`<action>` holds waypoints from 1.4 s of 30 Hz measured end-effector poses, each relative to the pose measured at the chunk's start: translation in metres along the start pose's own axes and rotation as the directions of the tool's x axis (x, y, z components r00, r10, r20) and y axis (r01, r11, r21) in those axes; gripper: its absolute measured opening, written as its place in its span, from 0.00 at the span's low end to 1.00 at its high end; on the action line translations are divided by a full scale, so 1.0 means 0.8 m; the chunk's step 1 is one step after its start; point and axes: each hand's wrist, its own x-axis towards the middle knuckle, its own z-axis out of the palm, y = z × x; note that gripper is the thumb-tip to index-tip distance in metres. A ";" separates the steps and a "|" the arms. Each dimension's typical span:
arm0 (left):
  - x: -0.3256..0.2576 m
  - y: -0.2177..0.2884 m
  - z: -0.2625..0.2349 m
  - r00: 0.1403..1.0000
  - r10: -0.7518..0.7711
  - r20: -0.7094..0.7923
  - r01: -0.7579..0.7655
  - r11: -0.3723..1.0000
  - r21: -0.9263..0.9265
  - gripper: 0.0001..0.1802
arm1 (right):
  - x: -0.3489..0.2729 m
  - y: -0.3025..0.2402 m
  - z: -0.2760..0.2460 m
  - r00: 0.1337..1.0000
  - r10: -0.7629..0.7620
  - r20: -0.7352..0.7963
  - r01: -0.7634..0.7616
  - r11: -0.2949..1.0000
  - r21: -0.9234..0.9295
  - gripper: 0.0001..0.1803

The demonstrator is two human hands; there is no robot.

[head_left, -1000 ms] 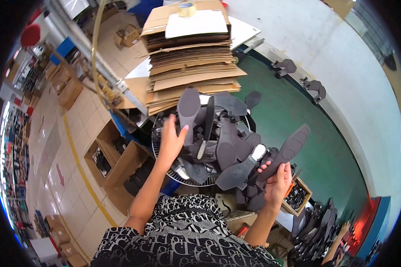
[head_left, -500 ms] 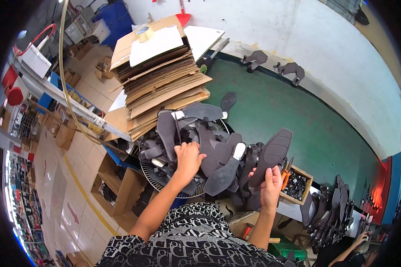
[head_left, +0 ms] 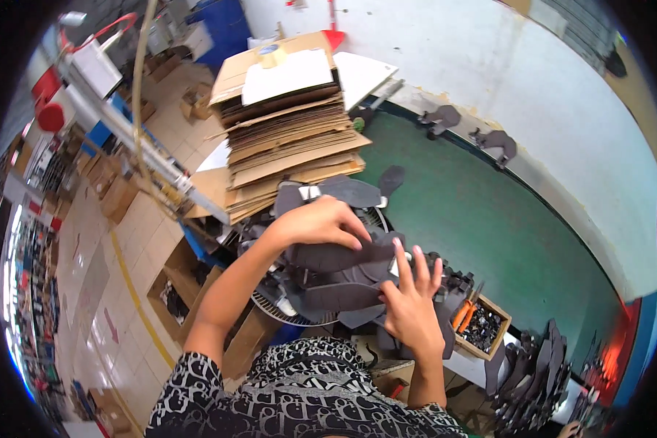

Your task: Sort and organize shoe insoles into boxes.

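Above a round wire basket (head_left: pixel 299 319) heaped with dark grey shoe soles, both my hands are at two soles lying crosswise. My left hand (head_left: pixel 317 221) arches over the upper sole (head_left: pixel 321 257), thumb and forefinger apart, fingertips at its surface. Against the right end of the lower sole (head_left: pixel 342 297) rests the thumb of my right hand (head_left: pixel 414 310). The other right fingers stretch out, spread, past the upper sole's end. Whether either sole bears on the heap below is hidden.
Behind the basket rises a tall stack of flattened cardboard (head_left: pixel 292 139) topped with a tape roll (head_left: pixel 272 55). At right, orange-handled pliers (head_left: pixel 461 314) lie by a wooden box (head_left: pixel 502 337) of small black parts. More soles (head_left: pixel 536 365) stand at the far right; an open carton (head_left: pixel 233 350) sits below left.
My right hand has moved left, its upright sole now lying crosswise over the basket. My left hand has shifted from the heap to above the soles. The whole view has shifted slightly.
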 end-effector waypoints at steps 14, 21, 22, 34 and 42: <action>-0.411 -0.122 0.139 0.908 -0.363 -0.208 -0.087 0.322 -0.943 0.30 | 0.052 -0.218 0.196 0.643 -0.600 0.475 0.247 0.750 0.613 0.07; -0.598 -0.156 0.305 0.850 -0.526 0.036 0.241 0.326 -0.914 0.36 | 0.073 -0.382 0.356 -0.148 -0.775 0.614 0.767 0.302 0.566 0.12; -0.614 -0.160 0.324 0.863 -0.504 -0.022 0.130 0.266 -0.955 0.38 | 0.073 -0.401 0.381 -0.263 -0.723 0.639 0.742 0.271 0.613 0.12; -0.697 -0.317 0.498 0.261 -0.851 -0.455 -0.924 -0.357 0.137 0.48 | 0.060 -0.496 0.616 0.216 -0.516 0.829 -0.200 0.808 0.555 0.06; -0.636 -0.476 0.519 -0.266 -0.944 0.193 -0.753 0.078 -0.653 0.17 | -0.004 -0.502 0.834 0.110 -0.012 0.994 -0.730 0.678 0.089 0.12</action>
